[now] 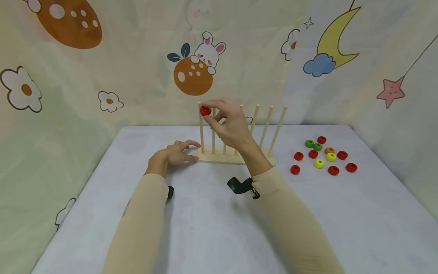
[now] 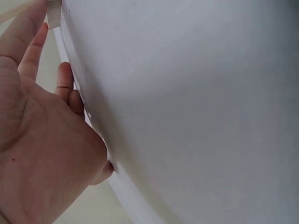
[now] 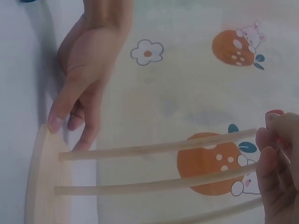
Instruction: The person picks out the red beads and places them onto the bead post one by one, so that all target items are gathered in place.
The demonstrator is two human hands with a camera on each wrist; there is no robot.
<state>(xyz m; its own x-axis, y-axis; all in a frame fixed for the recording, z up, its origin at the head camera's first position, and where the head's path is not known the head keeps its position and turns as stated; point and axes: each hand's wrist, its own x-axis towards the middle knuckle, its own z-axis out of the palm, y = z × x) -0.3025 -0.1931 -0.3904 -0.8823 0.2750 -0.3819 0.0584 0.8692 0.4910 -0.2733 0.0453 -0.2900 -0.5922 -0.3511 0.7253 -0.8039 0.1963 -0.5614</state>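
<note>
A wooden peg rack (image 1: 222,159) with several upright pegs stands on the table. My left hand (image 1: 176,152) holds the left end of its base, the thumb at the front corner and the index finger by the back one. In the right wrist view that thumb touches the base end (image 3: 44,144). Up at the top of the leftmost peg (image 1: 201,133), my right hand (image 1: 230,123) pinches a red bead (image 1: 205,110) between thumb and fingertips. The bead overlaps the peg tip in the head view and is mostly hidden by fingers in the right wrist view.
Right of the rack lie loose beads: several red beads (image 1: 333,170), two green beads (image 1: 309,143), two yellow beads (image 1: 319,163) and an orange bead (image 1: 329,150). A printed cloth (image 1: 143,68) hangs behind the white table (image 1: 205,220).
</note>
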